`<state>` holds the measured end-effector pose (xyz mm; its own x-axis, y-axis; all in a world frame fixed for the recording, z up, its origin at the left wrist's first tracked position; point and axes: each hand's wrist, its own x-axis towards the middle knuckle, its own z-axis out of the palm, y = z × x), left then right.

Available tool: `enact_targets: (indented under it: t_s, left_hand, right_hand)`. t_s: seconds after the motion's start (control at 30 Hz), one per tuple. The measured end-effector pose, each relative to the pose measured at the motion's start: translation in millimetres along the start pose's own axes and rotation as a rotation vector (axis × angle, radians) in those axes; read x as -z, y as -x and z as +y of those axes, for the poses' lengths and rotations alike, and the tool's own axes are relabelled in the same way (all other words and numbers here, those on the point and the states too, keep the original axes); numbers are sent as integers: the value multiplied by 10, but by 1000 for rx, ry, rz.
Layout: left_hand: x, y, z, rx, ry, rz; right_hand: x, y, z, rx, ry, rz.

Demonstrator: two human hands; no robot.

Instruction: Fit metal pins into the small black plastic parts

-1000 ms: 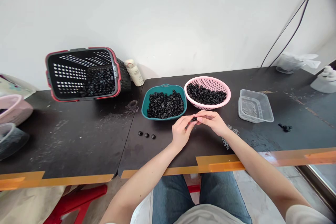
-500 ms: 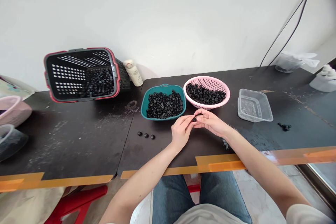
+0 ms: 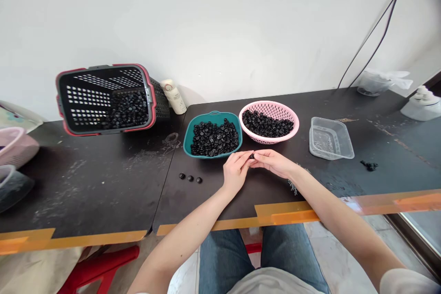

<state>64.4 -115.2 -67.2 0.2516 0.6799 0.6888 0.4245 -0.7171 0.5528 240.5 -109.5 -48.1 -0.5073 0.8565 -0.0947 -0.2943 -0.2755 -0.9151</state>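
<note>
While the person sat at a dark, scuffed tabletop edged with orange tape before a white wall, the head view showed a teal plastic bowl and a pink perforated plastic colander, each heaped with many small black pieces. A clear plastic tray stood to their right. One black perforated basket with a red rim lay tipped on its side, holding more. Three black discs lay in a row near the teal bowl. The left hand and right hand were closed narrowly, their fingertips together pinching one small black piece just in front of the teal bowl and pink colander.
</note>
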Motion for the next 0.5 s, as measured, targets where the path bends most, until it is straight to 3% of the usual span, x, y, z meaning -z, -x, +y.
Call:
enact_targets:
  t_s: [0.5]
  left_hand:
    - [32,8,-26,-9,-22,-16]
  right_hand:
    - [-136,-63,157,158,-58,170]
